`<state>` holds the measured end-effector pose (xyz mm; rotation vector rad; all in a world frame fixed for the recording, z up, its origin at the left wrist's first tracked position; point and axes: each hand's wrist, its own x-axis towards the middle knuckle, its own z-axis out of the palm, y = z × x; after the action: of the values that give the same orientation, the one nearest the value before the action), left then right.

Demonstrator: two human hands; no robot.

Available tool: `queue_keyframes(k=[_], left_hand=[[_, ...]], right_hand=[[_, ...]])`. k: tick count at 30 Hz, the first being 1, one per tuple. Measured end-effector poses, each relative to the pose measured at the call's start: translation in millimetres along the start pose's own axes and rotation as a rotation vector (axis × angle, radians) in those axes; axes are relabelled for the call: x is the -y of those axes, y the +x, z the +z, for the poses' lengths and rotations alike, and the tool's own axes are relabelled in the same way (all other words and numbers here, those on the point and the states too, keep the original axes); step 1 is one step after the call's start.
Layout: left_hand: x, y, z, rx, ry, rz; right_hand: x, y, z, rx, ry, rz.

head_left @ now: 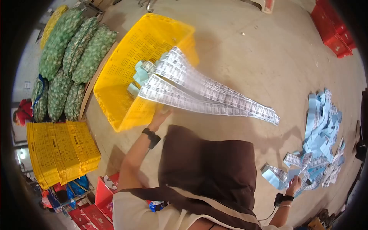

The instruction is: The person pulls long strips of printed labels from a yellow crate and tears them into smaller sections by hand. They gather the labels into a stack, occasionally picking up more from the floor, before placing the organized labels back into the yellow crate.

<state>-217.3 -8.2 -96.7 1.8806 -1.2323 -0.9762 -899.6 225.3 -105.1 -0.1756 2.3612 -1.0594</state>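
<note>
The left hand (160, 116), grip open, sits just under long label strips (209, 95) whose long axis runs from the yellow crate (115, 76) toward lower right. The right hand (294, 184) grips a label bundle (276, 174) beside the floor pile (320, 130).

The label strips (207, 96) are white with dense black print and pale blue backs, against a bright yellow crate (115, 84) patterned with a grid of small holes. On the right, the label pile (322, 134) mixes light blue and printed white on the beige floor (260, 57). The far-left sacks (76, 46) are mottled green mesh.
</note>
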Motion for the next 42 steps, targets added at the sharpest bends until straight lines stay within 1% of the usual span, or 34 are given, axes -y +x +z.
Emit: queue_keyframes(k=[1,3,5,7,9,10,11,13,14,16,17,19,20,22,23,24,25,26,27,29,30,31,32,33,34,36,37,38,39,40,41,42], left_hand=[[-3,7,1,-0.015,-0.003,-0.001],[-15,38,7,0.071,-0.271,-0.052],[-32,62,22,0.056,-0.287,-0.013],[-50,78,36,0.051,-0.303,0.023],[-63,87,43,-0.027,-0.494,0.174],[-64,89,44,-0.086,-0.427,0.122],[-63,91,44,-0.078,-0.434,0.123],[-67,96,43,-0.055,-0.490,0.360],[-71,97,44,-0.047,-0.497,0.363],[-98,92,44,-0.013,-0.513,0.175],[-106,94,47,-0.001,-0.520,0.185],[-123,100,51,0.007,-0.561,0.007],[-130,105,53,0.021,-0.568,0.017],[-136,118,59,-0.009,-0.769,-0.118],[-129,131,64,0.004,-0.772,-0.109],[-112,149,68,0.115,-0.887,-0.056],[-114,154,64,0.228,-0.999,-0.003],[-118,160,62,0.223,-1.034,-0.148],[-116,165,59,0.239,-1.031,-0.140],[-106,176,54,0.394,-1.227,-0.018],[-128,165,40,0.354,-1.408,-0.178],[-128,166,28,0.428,-1.431,-0.034],[-137,161,11,0.459,-1.390,0.058],[-147,151,-10,0.474,-1.404,-0.045],[-141,163,-21,0.504,-1.425,0.009],[-147,163,-40,0.362,-1.456,-0.115],[-141,171,-42,0.337,-1.445,-0.194],[-135,181,-44,0.311,-1.434,-0.274],[-127,189,-42,0.318,-1.199,-0.185],[-114,191,-43,0.249,-0.434,0.239],[-114,186,-43,0.161,-0.019,0.449],[-120,185,-44,0.186,0.083,0.483]], right_hand=[[2,-9,4,0.026,-0.013,-0.015],[2,-31,15,0.020,-0.026,-0.024],[1,-50,19,0.033,0.041,-0.041],[4,-77,24,0.004,0.061,-0.087],[-12,-93,17,0.006,0.065,-0.082],[-19,-101,18,-0.030,0.113,-0.066],[-24,-109,14,-0.040,0.113,-0.068],[-27,-128,11,-0.048,0.149,-0.021],[-33,-133,9,-0.066,0.136,-0.007],[-34,-151,6,-0.085,0.159,-0.018],[-34,-159,4,-0.097,0.183,-0.027],[-40,-171,-7,-0.085,0.207,-0.031],[-43,-177,-12,-0.058,0.221,-0.034],[-46,-195,-21,-0.092,0.221,-0.040],[-47,-204,-24,-0.112,0.213,-0.042],[-49,-213,-27,-0.123,0.224,-0.043],[-50,-222,-29,-0.152,0.241,-0.033],[-53,-230,-30,-0.180,0.257,-0.023],[-56,-237,-30,-0.192,0.270,-0.019],[-61,-249,-33,-0.253,0.322,0.007],[-63,-249,-38,-0.268,0.331,0.014],[-63,-248,-44,-0.269,0.353,0.000],[-63,-255,-48,-0.275,0.374,-0.007],[-49,-266,-49,-0.295,0.381,-0.044],[-40,-271,-56,-0.313,0.348,-0.044],[-39,-266,-70,-0.386,0.377,-0.113],[-42,-258,-79,-0.433,0.402,-0.114],[-37,-262,-86,-0.399,0.478,-0.167],[-29,-270,-88,-0.379,0.476,-0.187],[-20,-277,-94,-0.382,0.476,-0.202],[3,-298,-91,-0.410,0.490,-0.277],[-7,-297,-106,-0.378,0.444,-0.259]])
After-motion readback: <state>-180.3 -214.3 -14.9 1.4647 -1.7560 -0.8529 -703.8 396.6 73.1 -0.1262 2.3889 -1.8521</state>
